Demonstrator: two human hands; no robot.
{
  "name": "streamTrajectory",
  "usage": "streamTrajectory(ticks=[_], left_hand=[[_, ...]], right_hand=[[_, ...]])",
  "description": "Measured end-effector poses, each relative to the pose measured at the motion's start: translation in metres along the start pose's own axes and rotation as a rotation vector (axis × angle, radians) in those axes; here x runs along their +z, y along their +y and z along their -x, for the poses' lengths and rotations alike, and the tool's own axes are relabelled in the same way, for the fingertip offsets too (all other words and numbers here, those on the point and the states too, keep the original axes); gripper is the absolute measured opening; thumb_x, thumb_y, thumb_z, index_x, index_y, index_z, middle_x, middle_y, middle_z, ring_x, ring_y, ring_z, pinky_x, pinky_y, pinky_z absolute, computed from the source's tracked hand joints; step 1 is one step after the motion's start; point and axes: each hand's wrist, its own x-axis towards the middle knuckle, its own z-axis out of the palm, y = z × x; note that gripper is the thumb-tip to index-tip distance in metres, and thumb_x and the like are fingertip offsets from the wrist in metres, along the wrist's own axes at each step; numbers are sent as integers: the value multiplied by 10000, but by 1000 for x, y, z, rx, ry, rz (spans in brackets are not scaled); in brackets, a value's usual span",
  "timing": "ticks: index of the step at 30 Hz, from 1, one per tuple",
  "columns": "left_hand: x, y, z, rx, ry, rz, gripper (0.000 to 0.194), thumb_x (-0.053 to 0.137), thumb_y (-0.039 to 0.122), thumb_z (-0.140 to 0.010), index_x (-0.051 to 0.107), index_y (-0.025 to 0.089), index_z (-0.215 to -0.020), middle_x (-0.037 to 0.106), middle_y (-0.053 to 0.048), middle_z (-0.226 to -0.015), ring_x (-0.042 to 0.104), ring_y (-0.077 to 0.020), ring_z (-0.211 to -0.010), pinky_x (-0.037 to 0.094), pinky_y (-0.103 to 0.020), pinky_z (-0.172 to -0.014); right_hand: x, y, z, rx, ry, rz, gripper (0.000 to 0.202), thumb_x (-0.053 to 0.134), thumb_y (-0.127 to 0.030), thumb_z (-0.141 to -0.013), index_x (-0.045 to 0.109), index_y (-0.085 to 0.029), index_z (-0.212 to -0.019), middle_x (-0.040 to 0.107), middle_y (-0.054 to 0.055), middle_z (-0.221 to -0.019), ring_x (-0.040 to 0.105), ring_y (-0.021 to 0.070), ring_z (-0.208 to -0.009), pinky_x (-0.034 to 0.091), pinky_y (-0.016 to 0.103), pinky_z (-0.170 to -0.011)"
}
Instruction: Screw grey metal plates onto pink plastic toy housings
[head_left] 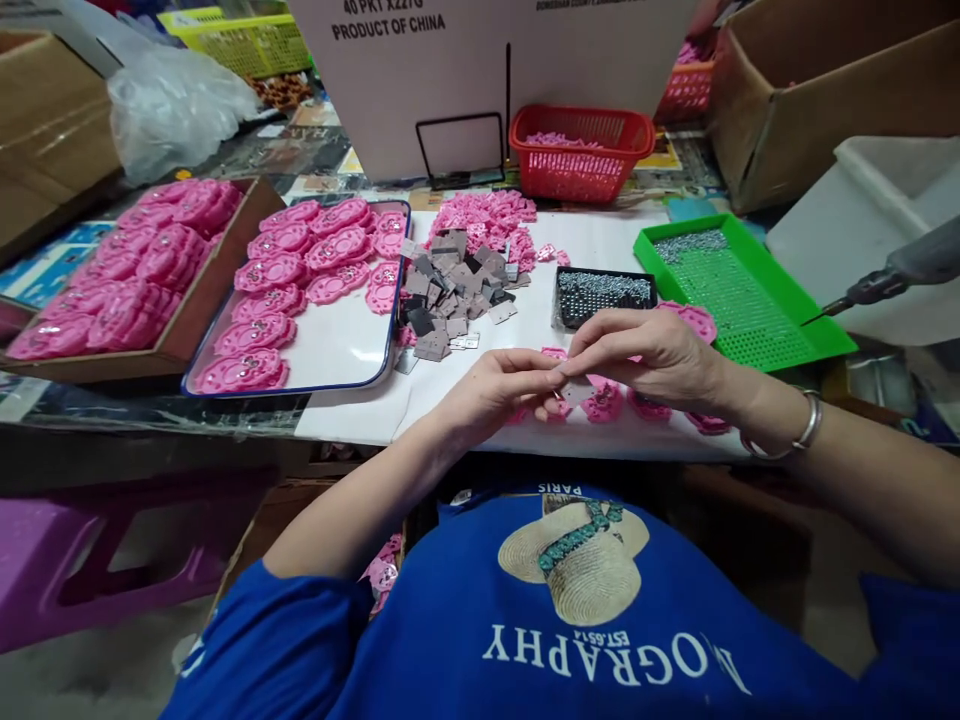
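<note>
Both my hands meet over the front edge of the white work surface. My left hand (pixel 506 388) is closed, its thumb and fingertips pinching a small grey plate (pixel 577 391) with tiny holes. From the other side my right hand (pixel 656 358) pinches at the same plate, its fingertips partly hiding it. Below and around them lie several pink plastic parts (pixel 601 403) with shiny metal bits, partly covered by the hands. Just behind is a black tray of small screws (pixel 604 292). A loose heap of grey plates (pixel 454 285) lies left of it, against a pile of small pink pieces (pixel 487 220).
An enamel tray (pixel 345 355) and a cardboard box (pixel 169 345) at left hold pink parts. A green tray (pixel 784 318) with screws lies at right, under an electric screwdriver (pixel 892 275). Behind stand a red basket (pixel 585 170) and a large carton (pixel 465 80).
</note>
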Motion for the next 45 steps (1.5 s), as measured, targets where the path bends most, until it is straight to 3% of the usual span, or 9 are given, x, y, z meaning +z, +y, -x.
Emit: streamTrajectory(ticks=[4, 9, 14, 22, 27, 33, 39, 42, 45], left_hand=[[9, -5, -5, 40, 171, -16, 212, 845, 241, -644, 710, 125, -759, 691, -16, -620, 638, -109, -510, 489, -198, -502], [20, -15, -10, 71, 207, -57, 241, 842, 297, -655, 717, 142, -790, 695, -2, -670, 643, -99, -553, 490, -192, -529], [23, -11, -6, 75, 188, -211, 260, 790, 363, -727, 743, 160, -881, 731, -30, -807, 665, -100, -657, 476, -170, -557], [-55, 38, -13, 738, 630, -1053, 123, 691, 248, -794, 735, 176, -884, 686, -18, -820, 546, -85, -614, 448, -230, -611], [-68, 47, -29, 554, 595, -1705, 99, 653, 233, -840, 738, 197, -875, 667, -35, -823, 602, -161, -750, 427, -285, -702], [-54, 49, -51, 292, 516, -1967, 157, 639, 299, -846, 725, 194, -924, 684, -83, -971, 636, -253, -903, 437, -326, -730], [-61, 52, -59, 394, 544, -1821, 51, 663, 197, -782, 710, 175, -780, 696, -82, -921, 631, -242, -887, 431, -328, -744], [-51, 49, -49, 528, 487, -1309, 78, 678, 232, -796, 718, 174, -764, 681, -44, -773, 605, -160, -716, 436, -288, -671], [-25, 38, -30, 469, 254, -653, 167, 704, 331, -802, 728, 176, -859, 683, -15, -738, 562, -96, -563, 440, -245, -565]], right_hand=[[2, -11, 14, 60, 200, 306, 149, 599, -171, -889, 681, -137, -1009, 686, 34, -962, 645, 58, -890, 531, 162, -791], [14, -22, 24, -70, 114, 710, 265, 629, -318, -880, 655, -113, -1047, 687, 67, -1004, 636, 147, -890, 522, 266, -763], [13, -19, 35, -29, 102, 696, 212, 604, -229, -888, 654, -117, -1060, 691, 49, -1033, 640, 124, -913, 506, 233, -790], [19, -5, 56, -17, -37, 618, 175, 601, -261, -898, 691, -163, -1011, 699, 25, -1001, 622, 117, -866, 450, 258, -794], [26, 1, 57, -8, -72, 591, 164, 588, -251, -908, 703, -170, -992, 698, 34, -983, 606, 118, -869, 431, 267, -798], [22, -1, 53, 34, -75, 581, 166, 601, -270, -902, 708, -188, -999, 688, 27, -1025, 614, 116, -906, 443, 275, -800], [3, -10, 46, 118, 91, 510, 132, 614, -217, -880, 694, -159, -968, 700, 46, -1002, 638, 132, -894, 499, 287, -801], [1, -18, 38, 170, 206, 445, 141, 640, -188, -860, 687, -158, -989, 708, 38, -964, 655, 121, -878, 528, 266, -810], [8, -26, 24, 248, 318, 349, 199, 637, -204, -869, 682, -155, -1056, 704, 48, -1011, 665, 121, -918, 543, 253, -840]])
